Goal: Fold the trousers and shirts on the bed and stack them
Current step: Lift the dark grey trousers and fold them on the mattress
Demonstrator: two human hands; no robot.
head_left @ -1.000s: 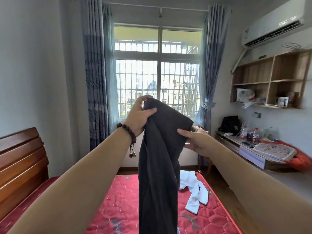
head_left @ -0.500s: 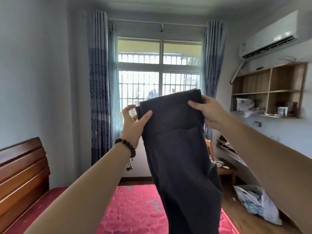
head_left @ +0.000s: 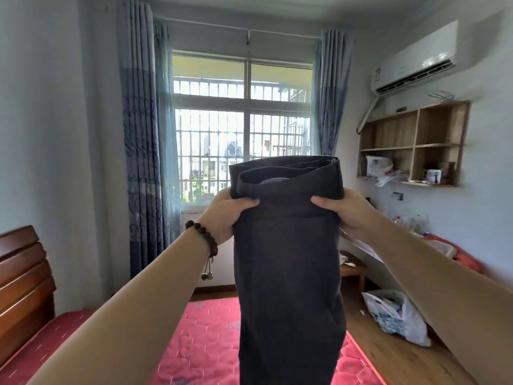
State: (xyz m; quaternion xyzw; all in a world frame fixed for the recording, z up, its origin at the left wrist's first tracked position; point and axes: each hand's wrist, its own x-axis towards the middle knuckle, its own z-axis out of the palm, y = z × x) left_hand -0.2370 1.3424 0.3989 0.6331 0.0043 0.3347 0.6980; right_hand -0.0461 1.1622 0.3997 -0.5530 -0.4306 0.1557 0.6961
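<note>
**Dark trousers held up by the waistband over the bed**

Here, nearest the camera, two bare forearms reach forward from the lower corners of the view. The left hand (head_left: 225,215), with a bracelet (head_left: 204,236) of dark beads at its wrist, grips the left edge of the waistband, thumb laid across the front of the cloth and fingers curled behind it. The right hand (head_left: 345,211) grips the right edge of the waistband in the same manner, thumb in front. Between the two hands hang the dark trousers (head_left: 287,273), waistband uppermost and gaping open toward the viewer, the legs falling straight down and out of the bottom of the view. The trousers are held in the air, above the bed.

Below and behind the trousers lies the red quilted mattress (head_left: 200,345) of the bed, with a dark wooden headboard (head_left: 23,284) at far left. To the right of the bed, on the wooden floor, sits a white plastic bag (head_left: 395,315). Farther right, a red cloth (head_left: 460,255) lies on a surface beside the wall.

On the right wall hang a wooden shelf unit (head_left: 416,145) holding small items and, above it, a white air conditioner (head_left: 416,58). At the far end, a barred window (head_left: 241,140) is flanked by blue-grey curtains (head_left: 141,151).
</note>
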